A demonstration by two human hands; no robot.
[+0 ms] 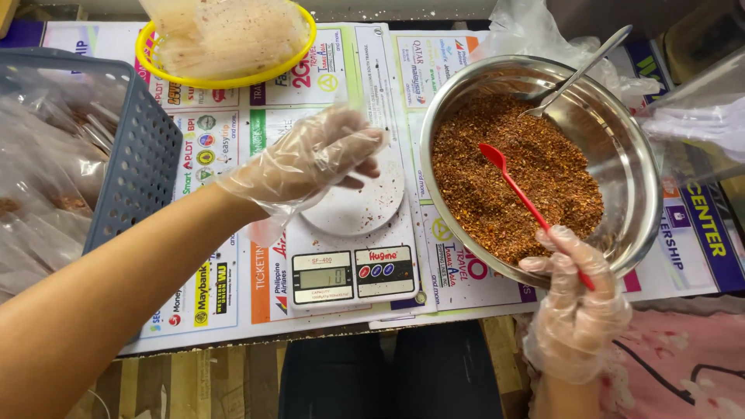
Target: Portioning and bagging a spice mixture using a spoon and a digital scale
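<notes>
Fingers [560,250] of right hand [576,310], in clear plastic glove, are clenched on handle of red spoon [518,192]; its bowl, beyond fingertips, rests on reddish-brown flakes in steel bowl [632,167]. Metal spoon [578,72] leans on rim at far side. Left hand [310,159], gloved too, hovers w/ fingers loosely curled, grasping nothing, just above white kitchen scale [353,256]. Blue basket [136,155] lies left of it; yellow basket [225,76] beyond.

Scale [353,264] left of bowl [628,155]; basket [140,155] far left.
</notes>
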